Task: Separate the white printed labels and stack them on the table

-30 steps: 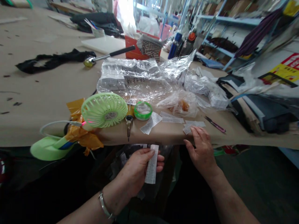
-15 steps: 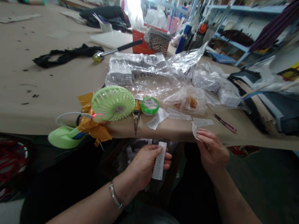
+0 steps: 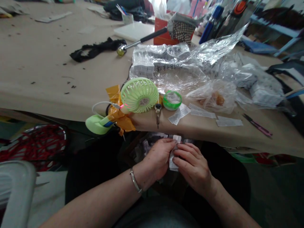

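Note:
In front of my lap, below the table edge, my left hand [image 3: 161,156] pinches a small stack of white printed labels [image 3: 174,164]. My right hand [image 3: 193,164] has come against the same stack from the right, its fingers bent over the strips. Whatever lies under those fingertips is partly hidden. More printed labels lie at the front of the table: a slanting strip [image 3: 179,114], a longer strip [image 3: 201,110] and a short strip [image 3: 229,121]. Just left of them a soldering iron [image 3: 157,115] points its tip over the edge.
A green fan [image 3: 139,95] with orange tape stands at the table edge. Beside it is a green-rimmed tub [image 3: 172,99]. Pink-handled scissors [image 3: 257,125] lie at right. Behind are plastic-wrapped label bundles [image 3: 154,68] and a hammer-like tool [image 3: 142,41]. A red basket [image 3: 35,145] sits low at left.
My right hand has moved from the table edge, with a label in its fingers, down and left to the stack in my left hand. The view has swung left and down.

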The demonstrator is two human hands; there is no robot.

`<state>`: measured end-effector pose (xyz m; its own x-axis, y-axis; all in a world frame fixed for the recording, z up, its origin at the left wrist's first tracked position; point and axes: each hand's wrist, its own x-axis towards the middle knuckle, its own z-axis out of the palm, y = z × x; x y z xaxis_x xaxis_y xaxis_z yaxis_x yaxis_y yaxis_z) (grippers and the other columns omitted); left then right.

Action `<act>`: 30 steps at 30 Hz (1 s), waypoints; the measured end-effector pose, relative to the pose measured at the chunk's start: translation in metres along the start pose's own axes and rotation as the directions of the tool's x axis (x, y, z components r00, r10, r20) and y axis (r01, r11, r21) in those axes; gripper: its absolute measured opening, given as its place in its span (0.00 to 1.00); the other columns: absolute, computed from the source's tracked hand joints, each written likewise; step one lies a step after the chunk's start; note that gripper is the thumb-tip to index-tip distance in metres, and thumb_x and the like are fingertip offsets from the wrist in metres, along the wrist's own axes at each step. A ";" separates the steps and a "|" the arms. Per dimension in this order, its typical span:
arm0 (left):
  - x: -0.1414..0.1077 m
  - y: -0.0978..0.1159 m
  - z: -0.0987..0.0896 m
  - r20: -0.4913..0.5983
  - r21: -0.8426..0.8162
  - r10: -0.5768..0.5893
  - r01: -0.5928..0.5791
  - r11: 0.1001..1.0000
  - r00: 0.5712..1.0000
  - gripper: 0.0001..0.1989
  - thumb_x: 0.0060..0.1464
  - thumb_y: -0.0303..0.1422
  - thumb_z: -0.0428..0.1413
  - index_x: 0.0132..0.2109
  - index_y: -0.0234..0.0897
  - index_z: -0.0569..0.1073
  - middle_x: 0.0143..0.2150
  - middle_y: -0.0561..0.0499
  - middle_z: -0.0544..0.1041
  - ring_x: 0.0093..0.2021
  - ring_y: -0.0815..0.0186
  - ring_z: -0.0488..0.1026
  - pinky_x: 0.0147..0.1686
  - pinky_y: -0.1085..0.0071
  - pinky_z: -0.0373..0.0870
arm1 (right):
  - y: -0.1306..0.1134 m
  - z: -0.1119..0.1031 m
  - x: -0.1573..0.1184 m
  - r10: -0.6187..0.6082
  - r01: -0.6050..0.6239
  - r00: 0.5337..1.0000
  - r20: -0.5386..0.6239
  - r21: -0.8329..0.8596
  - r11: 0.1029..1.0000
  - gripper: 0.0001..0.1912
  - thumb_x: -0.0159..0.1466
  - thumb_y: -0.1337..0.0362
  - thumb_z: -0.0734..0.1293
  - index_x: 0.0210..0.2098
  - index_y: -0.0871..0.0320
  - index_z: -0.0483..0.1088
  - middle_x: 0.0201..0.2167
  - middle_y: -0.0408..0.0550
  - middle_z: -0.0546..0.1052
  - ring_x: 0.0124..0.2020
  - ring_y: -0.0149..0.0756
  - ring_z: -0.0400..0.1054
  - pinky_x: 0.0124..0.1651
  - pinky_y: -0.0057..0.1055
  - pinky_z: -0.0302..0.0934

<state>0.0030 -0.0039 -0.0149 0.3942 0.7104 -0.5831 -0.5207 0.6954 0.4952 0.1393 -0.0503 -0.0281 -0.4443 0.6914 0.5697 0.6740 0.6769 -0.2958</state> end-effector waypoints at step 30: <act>-0.021 0.007 -0.006 0.189 0.311 -0.250 0.183 0.932 0.950 0.08 0.56 0.33 0.55 0.32 0.31 0.73 0.25 0.50 0.73 0.20 0.73 0.69 0.23 0.77 0.66 | 0.006 0.002 0.013 0.712 -0.691 0.587 0.386 0.696 0.192 0.08 0.60 0.59 0.68 0.29 0.57 0.69 0.24 0.41 0.72 0.22 0.26 0.64 0.23 0.23 0.61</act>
<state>-0.0135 -0.0144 -0.0031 0.6478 0.5212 -0.5556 -0.1773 0.8125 0.5554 0.1358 -0.0367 -0.0238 -0.0087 0.9850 -0.1722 0.0260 -0.1720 -0.9848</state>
